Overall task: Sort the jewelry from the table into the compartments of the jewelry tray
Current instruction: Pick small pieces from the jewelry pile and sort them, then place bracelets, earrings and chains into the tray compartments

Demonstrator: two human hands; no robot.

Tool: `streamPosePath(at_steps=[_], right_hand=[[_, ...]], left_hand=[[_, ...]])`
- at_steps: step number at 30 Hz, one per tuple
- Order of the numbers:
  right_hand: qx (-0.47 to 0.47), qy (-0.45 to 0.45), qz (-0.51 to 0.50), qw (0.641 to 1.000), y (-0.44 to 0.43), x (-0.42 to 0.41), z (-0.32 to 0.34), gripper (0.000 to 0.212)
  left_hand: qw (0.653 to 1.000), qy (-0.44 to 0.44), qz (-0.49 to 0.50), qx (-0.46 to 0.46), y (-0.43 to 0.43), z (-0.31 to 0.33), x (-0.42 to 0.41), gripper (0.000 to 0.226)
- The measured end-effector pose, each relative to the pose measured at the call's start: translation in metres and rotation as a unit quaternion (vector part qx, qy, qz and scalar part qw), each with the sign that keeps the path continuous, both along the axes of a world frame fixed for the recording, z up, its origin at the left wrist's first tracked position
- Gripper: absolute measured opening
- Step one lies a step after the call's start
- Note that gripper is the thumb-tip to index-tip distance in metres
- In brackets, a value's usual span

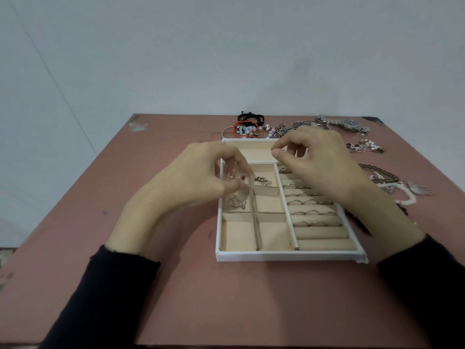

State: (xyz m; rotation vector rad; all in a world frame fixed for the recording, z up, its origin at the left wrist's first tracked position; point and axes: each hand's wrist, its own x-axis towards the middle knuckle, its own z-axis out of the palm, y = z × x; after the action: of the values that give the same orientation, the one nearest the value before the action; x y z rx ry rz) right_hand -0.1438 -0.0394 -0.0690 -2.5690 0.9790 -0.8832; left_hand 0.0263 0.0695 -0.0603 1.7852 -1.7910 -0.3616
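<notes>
The jewelry tray (pixel 276 256) has a white rim and beige compartments and lies in the middle of the table. My left hand (pixel 196 177) hovers over its upper-left compartments, fingers curled and blurred; I cannot make out anything between them. Earrings (pixel 263 181) and a silver piece (pixel 235 202) lie in those small compartments. Several rings (pixel 310 212) sit in the ring rolls on the right side. My right hand (pixel 319 162) is above the top of the ring rolls, thumb and forefinger tips close together; nothing shows between them.
Loose jewelry lies on the pink table beyond and right of the tray: black and red bracelets (pixel 247 125), a metal watch (pixel 348 124), pearl earrings (pixel 366 146), necklaces (pixel 387 178). The tray's lower compartments (pixel 237 234) hold nothing. A wall stands behind the table.
</notes>
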Motion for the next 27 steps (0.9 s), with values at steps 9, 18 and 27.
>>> streamPosePath(at_steps=[9, 18, 27], right_hand=[[0.101, -0.077, -0.053, 0.991, -0.002, -0.066, 0.009, 0.009], [0.156, -0.044, -0.090, 0.983, -0.008, -0.155, 0.005, 0.016], [0.221, 0.027, -0.056, 0.973, -0.003, -0.177, 0.002, 0.026]], left_hand=[[0.997, 0.055, -0.025, -0.054, -0.015, -0.003, -0.041, 0.012], [0.988, -0.009, -0.155, -0.021, -0.044, 0.003, -0.122, 0.014], [0.973, -0.123, -0.191, 0.041, -0.059, -0.001, -0.161, 0.011]])
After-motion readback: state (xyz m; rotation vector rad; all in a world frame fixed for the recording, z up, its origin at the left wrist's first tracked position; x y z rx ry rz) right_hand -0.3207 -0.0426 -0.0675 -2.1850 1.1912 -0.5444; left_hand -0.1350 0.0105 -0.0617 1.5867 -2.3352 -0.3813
